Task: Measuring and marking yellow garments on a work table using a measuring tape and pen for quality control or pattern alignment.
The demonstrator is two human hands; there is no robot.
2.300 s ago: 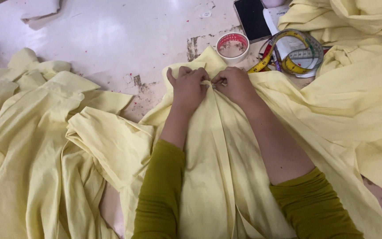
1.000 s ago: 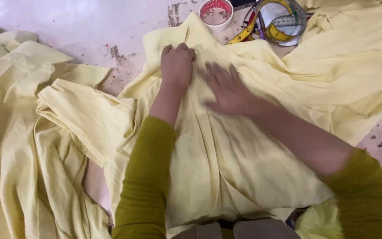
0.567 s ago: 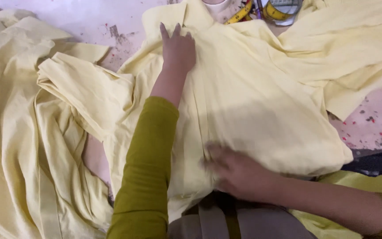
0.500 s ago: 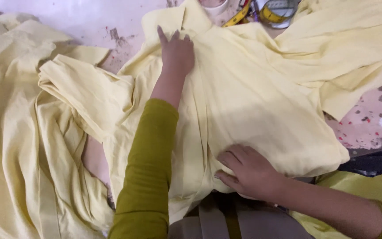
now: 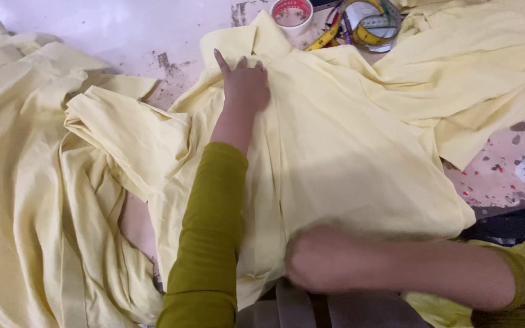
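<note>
A pale yellow garment (image 5: pixel 347 152) lies spread over the worn table, its collar end pointing away from me. My left hand (image 5: pixel 245 85) rests flat on the fabric near the collar, fingers apart, pressing it down. My right hand (image 5: pixel 320 258) is at the garment's near hem by the table edge, blurred, with its fingers curled into the cloth. Both arms wear olive-green sleeves.
More yellow cloth is heaped at the left (image 5: pixel 25 182) and at the back right (image 5: pixel 487 67). A small round tub (image 5: pixel 291 13) and a coiled yellow measuring tape (image 5: pixel 366 27) sit at the far edge. Bare stained tabletop (image 5: pixel 505 170) shows at right.
My right hand swept from the collar area down the garment to its near hem and closed on the cloth. My left hand stayed near the collar.
</note>
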